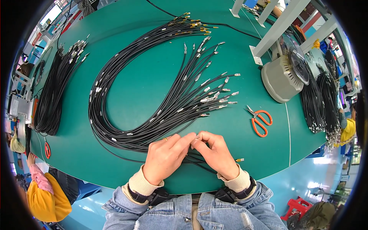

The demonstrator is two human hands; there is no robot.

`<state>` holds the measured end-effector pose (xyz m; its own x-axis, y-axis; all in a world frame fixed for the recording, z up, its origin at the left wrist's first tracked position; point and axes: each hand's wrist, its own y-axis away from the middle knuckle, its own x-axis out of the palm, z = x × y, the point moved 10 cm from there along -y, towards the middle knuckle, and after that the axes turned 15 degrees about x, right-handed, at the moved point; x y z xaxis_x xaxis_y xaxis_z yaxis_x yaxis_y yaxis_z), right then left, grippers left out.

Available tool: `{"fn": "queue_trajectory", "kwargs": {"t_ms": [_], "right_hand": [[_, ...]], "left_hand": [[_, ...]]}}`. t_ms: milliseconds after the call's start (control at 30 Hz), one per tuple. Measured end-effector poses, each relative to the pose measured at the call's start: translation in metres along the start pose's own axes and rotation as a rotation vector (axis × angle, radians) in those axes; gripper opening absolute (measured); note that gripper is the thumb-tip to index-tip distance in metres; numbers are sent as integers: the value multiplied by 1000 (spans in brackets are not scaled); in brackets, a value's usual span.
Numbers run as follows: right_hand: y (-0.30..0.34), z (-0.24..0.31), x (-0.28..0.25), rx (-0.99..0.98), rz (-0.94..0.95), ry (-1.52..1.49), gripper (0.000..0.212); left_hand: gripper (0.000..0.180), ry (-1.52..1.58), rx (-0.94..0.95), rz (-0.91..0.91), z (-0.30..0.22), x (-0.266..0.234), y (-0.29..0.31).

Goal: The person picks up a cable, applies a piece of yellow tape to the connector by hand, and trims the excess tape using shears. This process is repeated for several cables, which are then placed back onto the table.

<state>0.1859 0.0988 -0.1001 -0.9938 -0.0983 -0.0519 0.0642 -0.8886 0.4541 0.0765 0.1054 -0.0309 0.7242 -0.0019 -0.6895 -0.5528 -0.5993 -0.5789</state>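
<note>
My left hand [168, 155] and my right hand [216, 151] meet fingertip to fingertip over the near edge of the green table. Both are closed in a pinch, and whatever sits between the fingertips is too small and hidden to make out. Beneath and beyond them, a thick bundle of black cables [103, 86] curves in a wide U. Silver connectors [214, 96] fan out at its nearer end, with yellowish ones [195, 23] at the far end. Some cables pass below my hands, and one yellow-tipped connector [240, 160] pokes out beside my right wrist.
Orange-handled scissors [260, 122] lie right of the cables. Behind them stand a grey rounded machine [281, 78] and a white metal frame [278, 32]. More cable bundles lie left [51, 92] and right [312, 103]. Another person in yellow [50, 199] is at the lower left.
</note>
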Motion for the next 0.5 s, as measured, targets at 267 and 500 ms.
{"fn": "queue_trajectory", "kwargs": {"t_ms": [267, 500], "right_hand": [[7, 4, 0, -15, 54, -151, 15], [18, 2, 0, 131, 99, -238, 15]], "left_hand": [[26, -81, 47, -14, -10, -12, -3], [22, -72, -14, -62, -8, -19, -2]]}}
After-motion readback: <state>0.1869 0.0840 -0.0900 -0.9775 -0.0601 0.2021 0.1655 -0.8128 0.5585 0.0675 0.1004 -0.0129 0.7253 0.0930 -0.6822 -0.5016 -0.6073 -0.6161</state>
